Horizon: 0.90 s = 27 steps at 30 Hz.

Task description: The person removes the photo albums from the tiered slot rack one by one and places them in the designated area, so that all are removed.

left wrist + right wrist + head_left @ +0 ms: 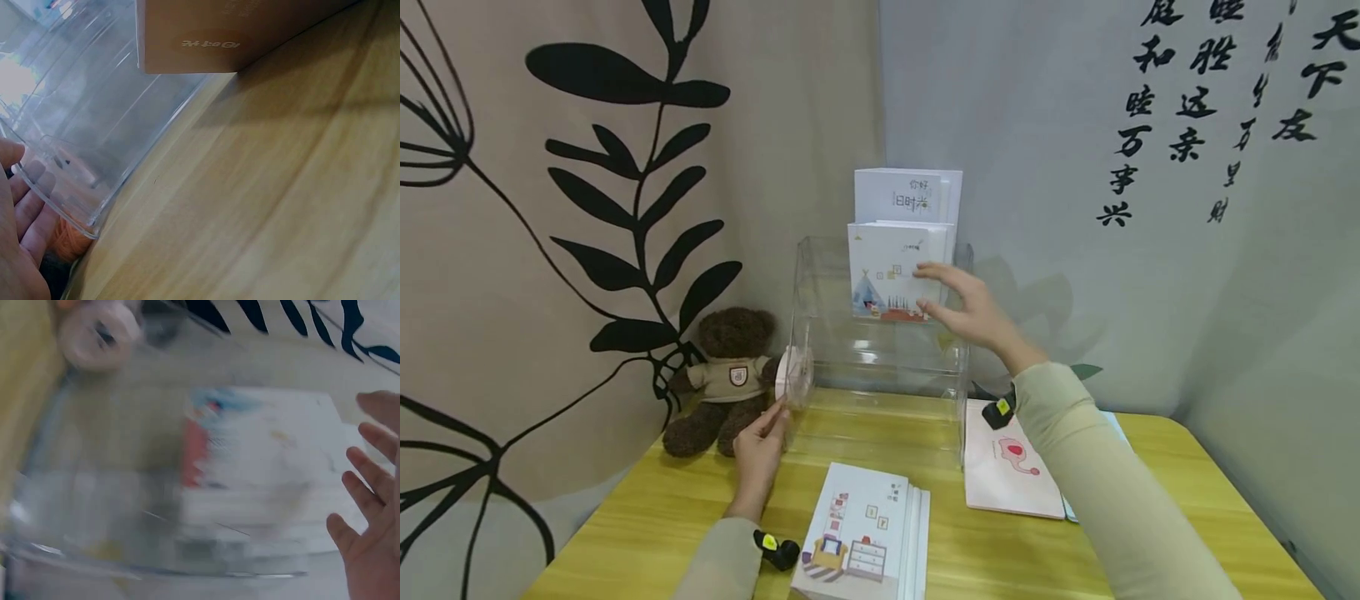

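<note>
1. The person's left hand (pixel 760 457) pinches the side edge of a clear plastic tiered rack (pixel 850 358).
2. The right hand (pixel 976 312), fingers spread and gripping nothing, is at the white rectangular books with a tent drawing (pixel 880 258); contact cannot be told.
3. Those books stand in the rack's upper part.
4. A white book stack with printed furniture (pixel 857 533) lies before it on the yellow wood-grain table (pixel 625 542).

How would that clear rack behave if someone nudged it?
The clear rack is probably stiff, since its thin panels stand straight. With booklets standing in its upper part, it may be top-heavy and could tip if pushed high. The left hand gripping its side might steady it.
</note>
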Tool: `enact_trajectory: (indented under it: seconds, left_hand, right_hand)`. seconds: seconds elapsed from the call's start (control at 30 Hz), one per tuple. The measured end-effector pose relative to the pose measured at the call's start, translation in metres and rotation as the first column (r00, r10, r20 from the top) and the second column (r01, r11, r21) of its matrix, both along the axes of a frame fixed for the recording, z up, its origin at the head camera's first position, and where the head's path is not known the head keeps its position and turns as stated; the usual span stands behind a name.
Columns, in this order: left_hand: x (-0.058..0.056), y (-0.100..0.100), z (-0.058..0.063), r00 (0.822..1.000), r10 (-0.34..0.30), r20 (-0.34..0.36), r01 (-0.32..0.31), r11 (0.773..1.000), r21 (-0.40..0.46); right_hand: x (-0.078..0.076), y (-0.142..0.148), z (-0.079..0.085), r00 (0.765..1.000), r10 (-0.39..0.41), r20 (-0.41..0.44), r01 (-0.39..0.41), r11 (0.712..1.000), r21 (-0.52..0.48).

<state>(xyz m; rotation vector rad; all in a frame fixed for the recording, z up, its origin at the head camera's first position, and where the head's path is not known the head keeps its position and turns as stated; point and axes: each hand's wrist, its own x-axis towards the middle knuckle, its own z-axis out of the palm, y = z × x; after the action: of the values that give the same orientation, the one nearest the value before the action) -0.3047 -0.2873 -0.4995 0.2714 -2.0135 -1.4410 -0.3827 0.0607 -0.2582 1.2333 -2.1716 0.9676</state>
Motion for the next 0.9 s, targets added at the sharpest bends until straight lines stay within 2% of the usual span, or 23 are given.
enact_trajectory:
  seconds: [0.17, 0.33, 0.47, 0.6, 0.9]
  left_hand:
    - [0.001, -0.004, 0.001, 1.000, -0.005, -0.017, 0.005, 1.000, 0.016]
    - [0.002, -0.003, -0.001, 1.000, 0.002, -0.015, -0.002, 1.000, -0.004]
    - [0.000, -0.001, -0.004, 1.000, 0.010, -0.029, -0.010, 1.000, -0.004]
    - [-0.002, 0.000, -0.005, 0.999, 0.007, -0.040, -0.007, 1.000, 0.005]
    - [0.001, 0.001, -0.001, 1.000, 0.012, -0.015, -0.012, 1.000, 0.019]
  right_hand:
    - [-0.027, -0.010, 0.055, 0.985, -0.152, -0.080, 0.161, 0.980, 0.120]
    - [-0.043, -0.019, 0.081, 0.967, -0.243, -0.080, 0.255, 0.941, 0.222]
    - [-0.050, -0.024, 0.090, 0.955, -0.288, -0.065, 0.295, 0.921, 0.255]
    - [-0.058, -0.025, 0.090, 0.949, -0.313, -0.043, 0.312, 0.908, 0.279]
    - [-0.071, -0.024, 0.086, 0.950, -0.311, 0.031, 0.289, 0.913, 0.287]
